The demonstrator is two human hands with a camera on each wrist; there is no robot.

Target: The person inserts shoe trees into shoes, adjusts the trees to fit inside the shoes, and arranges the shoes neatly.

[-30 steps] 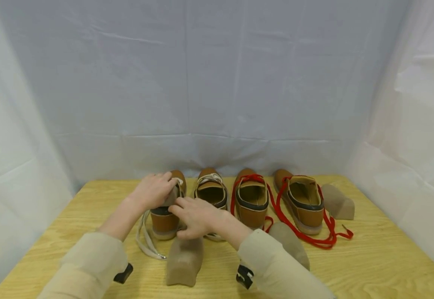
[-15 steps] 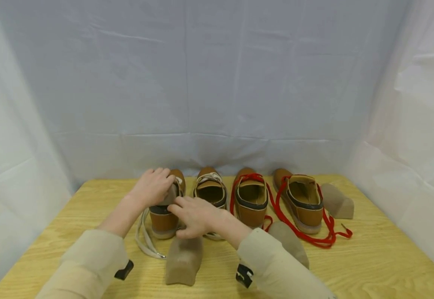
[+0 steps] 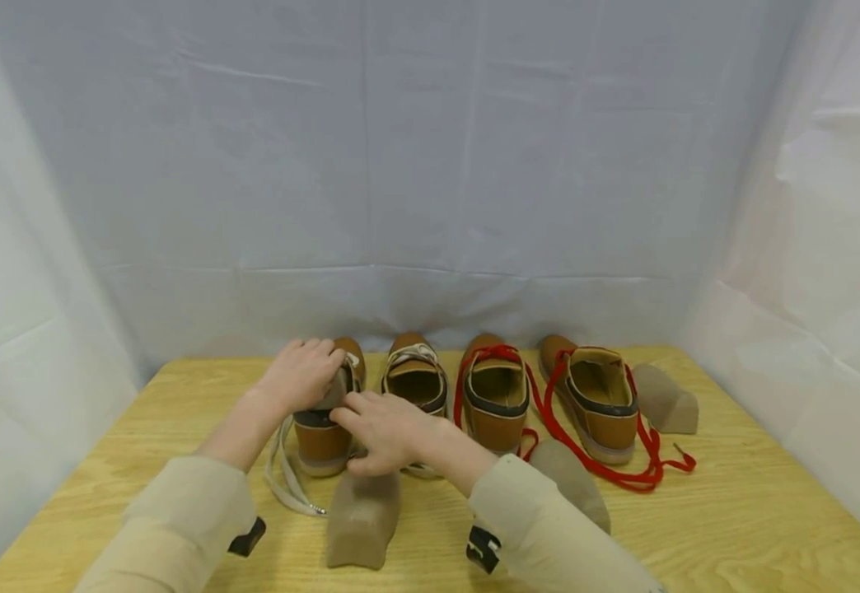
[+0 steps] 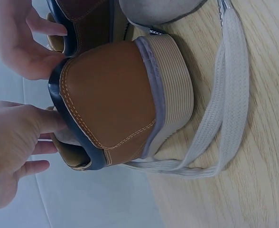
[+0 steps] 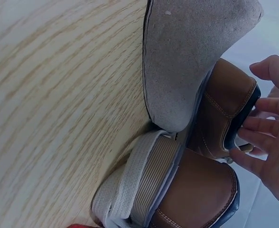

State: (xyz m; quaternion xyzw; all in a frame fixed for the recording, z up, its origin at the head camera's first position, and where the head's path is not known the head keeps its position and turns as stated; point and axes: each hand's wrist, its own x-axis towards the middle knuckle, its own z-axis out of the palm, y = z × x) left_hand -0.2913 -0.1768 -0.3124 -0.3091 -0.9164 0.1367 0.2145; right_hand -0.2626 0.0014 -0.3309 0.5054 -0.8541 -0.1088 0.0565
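Note:
At the left end of a row, a brown shoe (image 3: 324, 449) with a dark collar and loose cream laces (image 4: 232, 90) stands heel toward me. My left hand (image 3: 302, 375) reaches over its opening and holds a grey-brown moulded shoe insert (image 3: 337, 390), partly inside the shoe. In the left wrist view, the thumb lies along that insert (image 4: 67, 134) while other fingers show beyond it. My right hand (image 3: 385, 432) touches the right side of the collar with extended fingers, its thumb apart. In the right wrist view those fingertips meet the dark collar (image 5: 246, 114).
Right of it stand a cream-laced shoe (image 3: 415, 387) and two red-laced shoes (image 3: 500, 420) (image 3: 608, 420). One similar insert (image 3: 363, 527) lies in front of the left shoe, another (image 3: 567, 482) under my right forearm, a third (image 3: 663, 399) far right. A white curtain (image 3: 430, 305) hangs behind the table.

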